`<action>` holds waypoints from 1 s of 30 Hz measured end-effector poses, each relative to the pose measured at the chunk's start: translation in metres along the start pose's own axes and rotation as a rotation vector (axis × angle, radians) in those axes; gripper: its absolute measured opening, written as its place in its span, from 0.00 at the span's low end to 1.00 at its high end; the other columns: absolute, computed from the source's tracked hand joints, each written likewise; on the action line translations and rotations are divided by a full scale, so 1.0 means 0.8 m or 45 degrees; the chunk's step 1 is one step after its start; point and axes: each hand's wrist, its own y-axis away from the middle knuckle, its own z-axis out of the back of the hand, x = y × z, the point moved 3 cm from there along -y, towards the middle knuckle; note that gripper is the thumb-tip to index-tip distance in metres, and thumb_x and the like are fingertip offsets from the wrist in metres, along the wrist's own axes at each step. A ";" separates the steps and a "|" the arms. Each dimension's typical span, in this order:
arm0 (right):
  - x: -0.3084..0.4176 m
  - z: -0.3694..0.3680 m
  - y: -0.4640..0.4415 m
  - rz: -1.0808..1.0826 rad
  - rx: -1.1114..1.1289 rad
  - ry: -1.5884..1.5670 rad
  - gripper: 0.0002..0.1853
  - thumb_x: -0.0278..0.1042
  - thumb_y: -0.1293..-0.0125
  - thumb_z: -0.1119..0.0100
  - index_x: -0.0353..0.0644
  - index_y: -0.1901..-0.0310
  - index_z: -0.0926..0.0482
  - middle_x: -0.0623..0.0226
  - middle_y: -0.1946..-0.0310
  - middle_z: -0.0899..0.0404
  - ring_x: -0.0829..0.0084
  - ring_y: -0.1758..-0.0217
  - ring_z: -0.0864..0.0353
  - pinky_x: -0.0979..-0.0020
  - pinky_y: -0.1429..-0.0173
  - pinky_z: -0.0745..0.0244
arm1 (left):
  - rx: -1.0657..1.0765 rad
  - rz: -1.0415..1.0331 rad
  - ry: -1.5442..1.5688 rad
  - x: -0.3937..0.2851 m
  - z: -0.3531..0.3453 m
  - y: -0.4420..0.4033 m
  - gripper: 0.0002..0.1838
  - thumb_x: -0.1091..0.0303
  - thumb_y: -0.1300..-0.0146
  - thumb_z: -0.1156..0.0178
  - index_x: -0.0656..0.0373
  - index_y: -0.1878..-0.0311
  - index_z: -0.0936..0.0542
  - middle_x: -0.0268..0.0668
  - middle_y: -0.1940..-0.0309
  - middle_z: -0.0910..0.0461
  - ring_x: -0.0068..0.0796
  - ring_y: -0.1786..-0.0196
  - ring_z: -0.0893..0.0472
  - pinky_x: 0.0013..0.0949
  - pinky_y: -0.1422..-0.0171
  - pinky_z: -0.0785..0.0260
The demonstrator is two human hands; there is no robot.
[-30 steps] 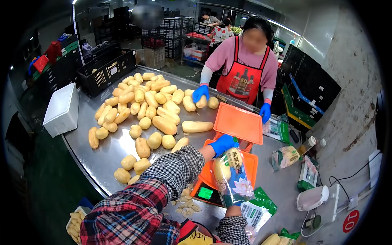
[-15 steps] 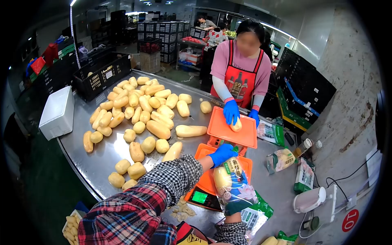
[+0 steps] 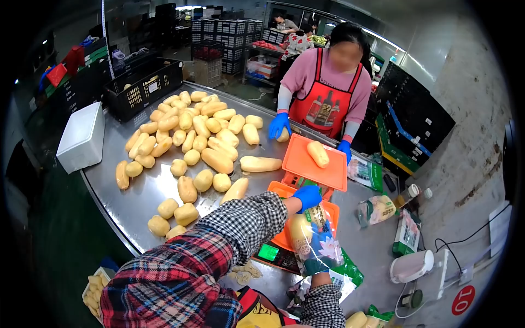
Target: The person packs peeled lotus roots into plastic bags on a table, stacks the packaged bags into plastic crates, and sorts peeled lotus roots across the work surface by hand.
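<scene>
My left hand (image 3: pixel 308 197), in a blue glove, is closed on the top end of a clear printed bag (image 3: pixel 317 238) with pale lotus root inside. Most of my right hand (image 3: pixel 321 273) is hidden under the bag's lower end, and its fingers cannot be made out. The bag hangs over the orange tray of the near scale (image 3: pixel 281 238), whose display (image 3: pixel 268 252) glows green. On the far orange scale (image 3: pixel 315 164) lies one lotus root piece (image 3: pixel 318 154).
Many lotus root pieces (image 3: pixel 217 160) cover the steel table (image 3: pixel 131 213). Across it, a co-worker in a red apron (image 3: pixel 322 112) touches a piece with one gloved hand. A white foam box (image 3: pixel 82 136), black crate (image 3: pixel 143 90), filled bag (image 3: pixel 377 210) and pitcher (image 3: pixel 411 267) stand around.
The co-worker has let go of a piece on the far scale and moved a hand left to another piece. My left hand remains on the bag, which has shifted slightly.
</scene>
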 end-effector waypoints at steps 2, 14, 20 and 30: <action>0.017 -0.005 -0.002 -0.139 -0.058 -0.197 0.17 0.29 0.35 0.43 0.38 0.45 0.27 0.64 0.57 0.19 0.72 0.59 0.20 0.72 0.56 0.24 | -0.046 0.056 -0.007 -0.013 0.007 0.009 0.16 0.63 0.41 0.49 0.64 0.58 0.20 0.55 0.55 0.21 0.53 0.50 0.22 0.45 0.46 0.29; -0.190 -0.017 0.071 -0.271 0.103 -0.872 0.21 0.41 0.30 0.51 0.42 0.39 0.31 0.61 0.45 0.27 0.61 0.46 0.25 0.64 0.45 0.26 | -0.017 -0.171 0.044 -0.002 0.014 0.009 0.18 0.57 0.37 0.47 0.64 0.56 0.23 0.54 0.57 0.22 0.54 0.53 0.22 0.46 0.48 0.30; -0.209 -0.030 0.066 -0.438 0.267 -1.409 0.23 0.44 0.29 0.52 0.43 0.37 0.33 0.62 0.44 0.28 0.63 0.45 0.26 0.63 0.43 0.26 | -0.077 -0.106 0.134 -0.012 0.026 0.030 0.15 0.58 0.36 0.46 0.61 0.56 0.25 0.53 0.59 0.22 0.53 0.54 0.22 0.46 0.51 0.30; -0.313 -0.015 0.059 -0.531 0.225 -1.536 0.27 0.48 0.29 0.56 0.41 0.34 0.37 0.60 0.39 0.32 0.64 0.40 0.28 0.64 0.40 0.28 | -0.335 -0.198 -0.092 -0.033 0.029 0.062 0.33 0.49 0.37 0.44 0.63 0.37 0.34 0.57 0.45 0.28 0.54 0.42 0.28 0.47 0.37 0.37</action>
